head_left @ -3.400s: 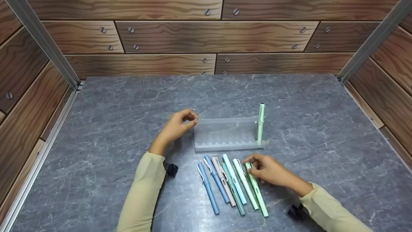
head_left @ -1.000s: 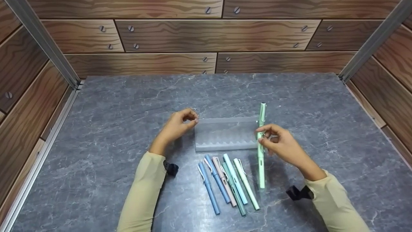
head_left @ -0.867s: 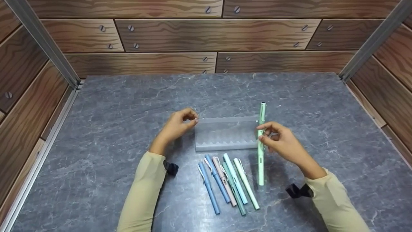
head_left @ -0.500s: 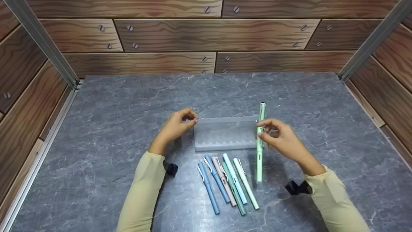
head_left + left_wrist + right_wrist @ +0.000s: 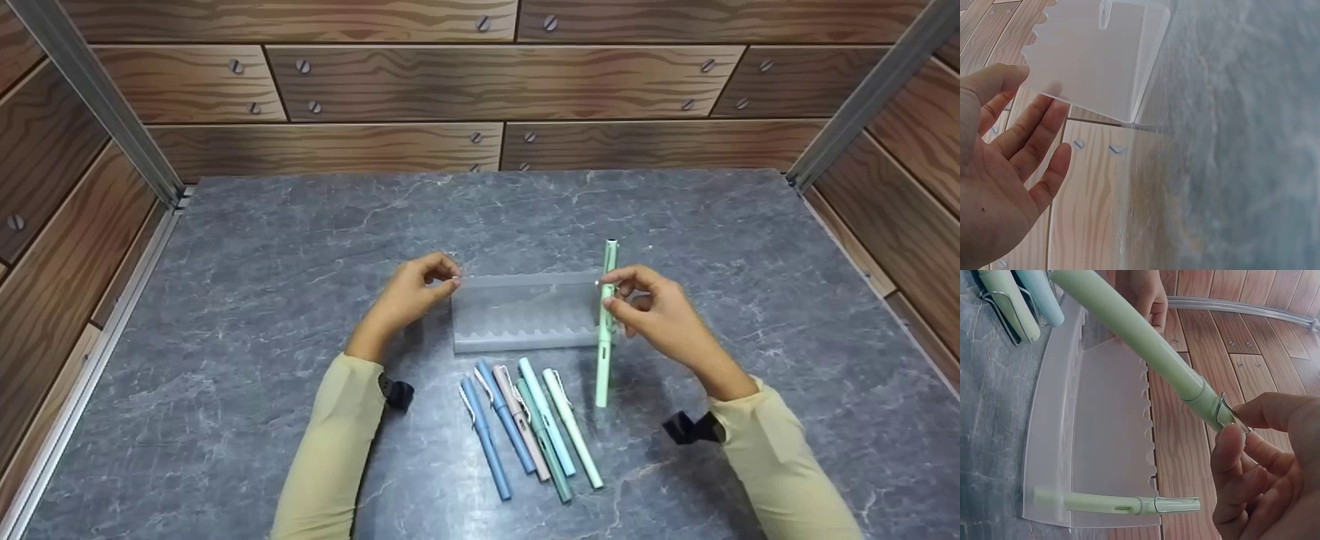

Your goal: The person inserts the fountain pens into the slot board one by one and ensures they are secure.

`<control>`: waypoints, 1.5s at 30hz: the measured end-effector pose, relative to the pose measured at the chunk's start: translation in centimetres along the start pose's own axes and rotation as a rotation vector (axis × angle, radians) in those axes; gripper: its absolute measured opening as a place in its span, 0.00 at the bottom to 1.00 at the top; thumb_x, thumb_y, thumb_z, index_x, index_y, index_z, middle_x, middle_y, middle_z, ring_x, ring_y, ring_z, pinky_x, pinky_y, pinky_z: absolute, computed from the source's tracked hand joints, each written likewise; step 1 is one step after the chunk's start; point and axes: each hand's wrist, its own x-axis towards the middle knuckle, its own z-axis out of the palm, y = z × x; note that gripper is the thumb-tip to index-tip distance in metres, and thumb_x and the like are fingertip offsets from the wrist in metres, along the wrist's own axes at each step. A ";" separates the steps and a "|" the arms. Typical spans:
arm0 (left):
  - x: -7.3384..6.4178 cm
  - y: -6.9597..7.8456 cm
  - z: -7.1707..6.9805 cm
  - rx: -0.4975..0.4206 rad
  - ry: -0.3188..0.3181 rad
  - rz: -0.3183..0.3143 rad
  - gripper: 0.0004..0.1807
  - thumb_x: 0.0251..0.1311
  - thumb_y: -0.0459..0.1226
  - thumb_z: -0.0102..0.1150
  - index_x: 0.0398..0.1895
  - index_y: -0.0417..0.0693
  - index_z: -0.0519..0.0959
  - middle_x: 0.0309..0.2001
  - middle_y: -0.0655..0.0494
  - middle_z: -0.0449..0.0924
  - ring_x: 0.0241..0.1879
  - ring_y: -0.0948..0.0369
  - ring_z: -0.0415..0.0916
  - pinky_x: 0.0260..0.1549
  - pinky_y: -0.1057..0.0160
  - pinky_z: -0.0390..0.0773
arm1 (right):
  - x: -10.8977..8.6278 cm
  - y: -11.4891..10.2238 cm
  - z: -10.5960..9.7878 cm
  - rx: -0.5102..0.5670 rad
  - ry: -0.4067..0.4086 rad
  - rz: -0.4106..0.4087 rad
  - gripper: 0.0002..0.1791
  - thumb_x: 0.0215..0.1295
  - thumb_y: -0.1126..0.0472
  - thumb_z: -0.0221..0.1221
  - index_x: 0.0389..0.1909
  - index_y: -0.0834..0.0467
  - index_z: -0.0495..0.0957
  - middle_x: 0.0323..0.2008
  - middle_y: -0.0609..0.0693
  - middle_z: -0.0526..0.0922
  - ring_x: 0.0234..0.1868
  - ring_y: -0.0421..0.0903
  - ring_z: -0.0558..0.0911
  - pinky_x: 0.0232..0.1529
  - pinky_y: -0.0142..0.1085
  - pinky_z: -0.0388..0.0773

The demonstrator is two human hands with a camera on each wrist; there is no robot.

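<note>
A frosted clear pen rack (image 5: 517, 307) with notched edges stands mid-table. At its upper left corner, my left hand (image 5: 418, 289) pinches the panel, thumb in front and fingers behind in the left wrist view (image 5: 1022, 140). My right hand (image 5: 651, 311) pinches a light green pen (image 5: 604, 367) near its clip end; the pen hangs tilted in front of the rack's right end. Behind it, another light green pen (image 5: 1106, 502) stands in the rack's end slot, partly hidden in the head view.
Several capped pens lie side by side in front of the rack: blue pens (image 5: 487, 442), a mauve pen (image 5: 523, 424), a dark green pen (image 5: 551, 461), a light blue pen (image 5: 546, 416) and a pale green pen (image 5: 574, 431). Wood-patterned walls (image 5: 480, 82) enclose the grey table (image 5: 300, 225).
My right hand picked up the rightmost light green pen from the row and carried it up to the rack's right end, rising slightly further lately. The left hand stays on the rack's corner.
</note>
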 end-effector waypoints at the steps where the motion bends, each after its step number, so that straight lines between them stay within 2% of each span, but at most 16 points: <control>1: 0.0 0.0 0.0 -0.002 0.000 -0.002 0.05 0.63 0.35 0.58 0.39 0.43 0.79 0.40 0.47 0.84 0.48 0.51 0.79 0.54 0.46 0.73 | 0.0 0.0 0.0 -0.001 0.002 0.001 0.15 0.65 0.68 0.58 0.52 0.65 0.75 0.30 0.50 0.74 0.16 0.37 0.73 0.20 0.31 0.76; 5: -0.1 -0.1 0.0 0.006 0.003 -0.003 0.05 0.62 0.36 0.58 0.39 0.43 0.79 0.40 0.47 0.84 0.48 0.52 0.80 0.53 0.47 0.73 | 0.2 -0.2 -0.1 -0.024 0.009 0.000 0.15 0.66 0.66 0.58 0.53 0.64 0.74 0.31 0.51 0.74 0.17 0.38 0.74 0.21 0.31 0.77; 11: -0.1 -0.1 0.0 0.007 -0.005 -0.017 0.06 0.63 0.36 0.58 0.39 0.44 0.79 0.41 0.48 0.84 0.49 0.52 0.80 0.55 0.47 0.73 | 0.6 -0.2 0.0 -0.064 0.055 -0.048 0.14 0.65 0.68 0.58 0.51 0.61 0.76 0.30 0.50 0.74 0.15 0.36 0.72 0.19 0.31 0.76; 15: -0.1 0.0 0.0 0.005 -0.011 -0.028 0.05 0.63 0.37 0.58 0.39 0.45 0.79 0.41 0.49 0.84 0.50 0.52 0.79 0.56 0.47 0.73 | 0.8 -0.1 0.0 -0.092 0.080 -0.053 0.13 0.64 0.68 0.58 0.50 0.60 0.77 0.29 0.49 0.74 0.15 0.39 0.72 0.18 0.31 0.75; 22: 0.1 0.1 0.0 0.004 -0.006 -0.010 0.05 0.62 0.36 0.58 0.39 0.45 0.79 0.41 0.49 0.84 0.49 0.52 0.79 0.55 0.47 0.73 | 1.2 -0.1 -0.1 -0.128 0.120 -0.061 0.13 0.64 0.67 0.59 0.49 0.59 0.78 0.28 0.51 0.75 0.16 0.35 0.71 0.18 0.31 0.75; 30: 0.3 -0.1 0.1 -0.008 -0.001 0.007 0.06 0.62 0.35 0.58 0.39 0.42 0.79 0.41 0.46 0.84 0.48 0.51 0.80 0.55 0.45 0.73 | 1.9 -0.1 -0.1 -0.181 0.147 -0.080 0.14 0.65 0.64 0.60 0.51 0.58 0.78 0.30 0.54 0.77 0.17 0.36 0.72 0.18 0.29 0.73; 38: 0.2 -0.1 0.1 -0.008 0.000 0.005 0.06 0.62 0.35 0.58 0.39 0.42 0.79 0.40 0.47 0.84 0.49 0.51 0.80 0.55 0.45 0.73 | 2.6 -0.2 -0.1 -0.203 0.185 -0.099 0.12 0.65 0.66 0.58 0.50 0.57 0.78 0.29 0.54 0.77 0.17 0.36 0.72 0.18 0.29 0.71; 45: 0.0 0.0 0.0 0.000 -0.007 -0.024 0.06 0.63 0.36 0.58 0.39 0.44 0.79 0.42 0.47 0.84 0.49 0.51 0.79 0.55 0.45 0.73 | 3.0 -0.1 0.0 -0.245 0.216 -0.106 0.13 0.64 0.67 0.59 0.49 0.59 0.78 0.28 0.52 0.78 0.18 0.37 0.73 0.19 0.28 0.72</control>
